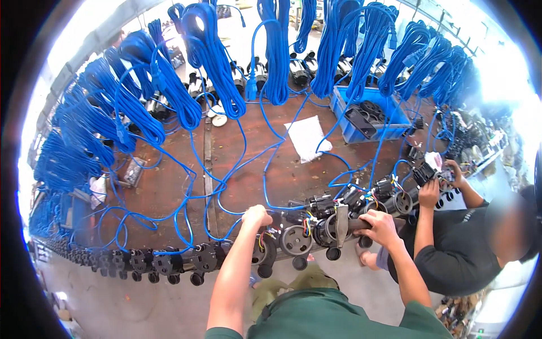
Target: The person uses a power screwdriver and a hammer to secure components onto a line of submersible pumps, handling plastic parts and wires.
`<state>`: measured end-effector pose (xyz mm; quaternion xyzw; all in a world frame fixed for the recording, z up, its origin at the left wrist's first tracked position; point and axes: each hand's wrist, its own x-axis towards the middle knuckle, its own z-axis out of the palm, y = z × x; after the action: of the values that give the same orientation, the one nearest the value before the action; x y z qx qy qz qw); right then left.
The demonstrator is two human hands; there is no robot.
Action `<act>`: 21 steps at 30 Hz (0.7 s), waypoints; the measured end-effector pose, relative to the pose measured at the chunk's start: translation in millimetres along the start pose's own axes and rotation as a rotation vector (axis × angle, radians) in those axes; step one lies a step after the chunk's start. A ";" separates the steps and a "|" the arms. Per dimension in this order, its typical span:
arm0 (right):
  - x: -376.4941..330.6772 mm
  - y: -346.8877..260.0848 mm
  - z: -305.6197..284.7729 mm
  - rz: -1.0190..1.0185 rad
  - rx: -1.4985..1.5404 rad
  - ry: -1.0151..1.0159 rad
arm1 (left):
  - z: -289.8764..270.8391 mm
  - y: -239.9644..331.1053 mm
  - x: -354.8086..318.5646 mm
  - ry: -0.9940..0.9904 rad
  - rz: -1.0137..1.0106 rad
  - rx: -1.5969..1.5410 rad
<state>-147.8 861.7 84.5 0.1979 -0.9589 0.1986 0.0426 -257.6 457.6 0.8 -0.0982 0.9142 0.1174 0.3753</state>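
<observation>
My right hand [379,227] is wrapped round the dark handle of a hammer [342,225]. The hammer's grey metal head lies over a black round motor housing [323,230] at the table's near edge. My left hand [257,217] is closed, its fingers curled down beside a black housing with coloured wires [261,243]; what it grips is hidden. Between my hands sits another black housing with a ribbed round face [296,240], with red, yellow and green wires sticking up from it. A blue cable runs to the parts from the table.
Coiled blue cables [276,62] hang along the far side. A blue crate [353,133] of black parts and a white bag [307,139] lie on the brown table [243,169]. Black housings [164,263] line the near edge. At right, a co-worker [451,243] handles a black part.
</observation>
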 end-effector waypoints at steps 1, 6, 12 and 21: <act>-5.1 11.7 -4.5 -0.025 0.003 -0.007 | -2.7 12.0 -3.1 0.028 -0.013 -0.008; -2.5 21.8 -20.0 -0.063 0.027 -0.044 | -23.7 -15.0 -18.6 0.098 -0.002 -0.208; 18.9 -43.1 -32.3 0.037 0.244 0.078 | -48.0 -70.2 -92.3 0.660 0.067 -0.506; 145.1 -167.2 63.1 0.180 1.210 -0.540 | 0.6 -46.4 -161.4 0.904 0.698 -0.801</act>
<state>-214.9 643.1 110.8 0.1489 -0.6684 0.6476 -0.3343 -131.9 428.3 108.3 0.0314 0.8452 0.5067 -0.1670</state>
